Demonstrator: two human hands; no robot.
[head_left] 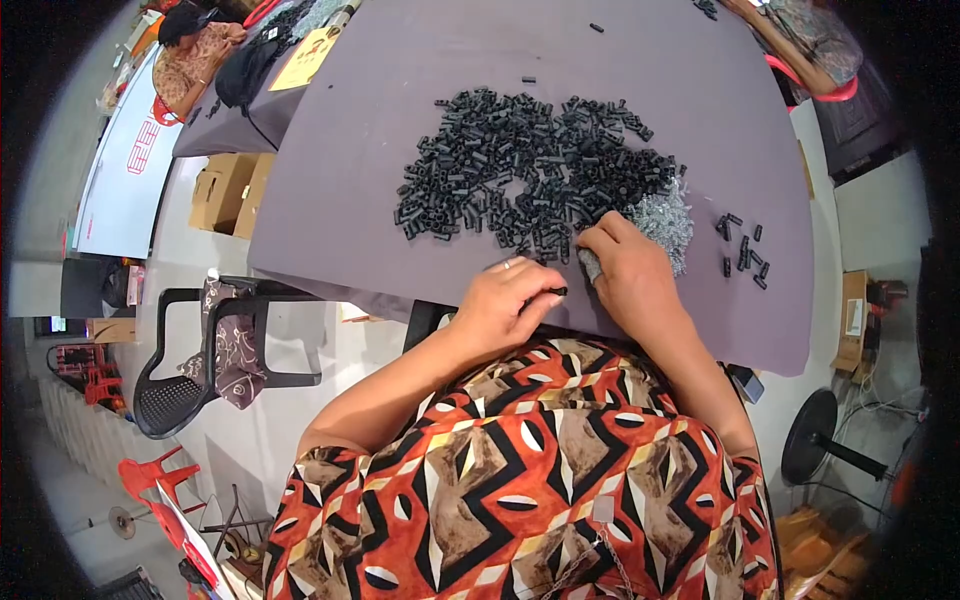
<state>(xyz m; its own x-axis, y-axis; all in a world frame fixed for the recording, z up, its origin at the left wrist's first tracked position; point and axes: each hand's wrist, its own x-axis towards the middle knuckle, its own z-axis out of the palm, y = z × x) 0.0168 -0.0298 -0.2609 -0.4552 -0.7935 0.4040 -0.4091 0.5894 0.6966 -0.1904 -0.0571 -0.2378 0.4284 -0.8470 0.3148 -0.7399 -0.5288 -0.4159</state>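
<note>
left hand (508, 304), grip closed on a black piece (560, 291) (mostly hidden), right hand (630, 268), grip curled, contents unclear

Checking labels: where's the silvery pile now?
Head view: the silvery pile sits right of centre on the table, against the lower right of the black pile, partly behind the right hand.

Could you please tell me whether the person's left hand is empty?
No, the left hand pinches a small black piece between thumb and fingers.
</note>
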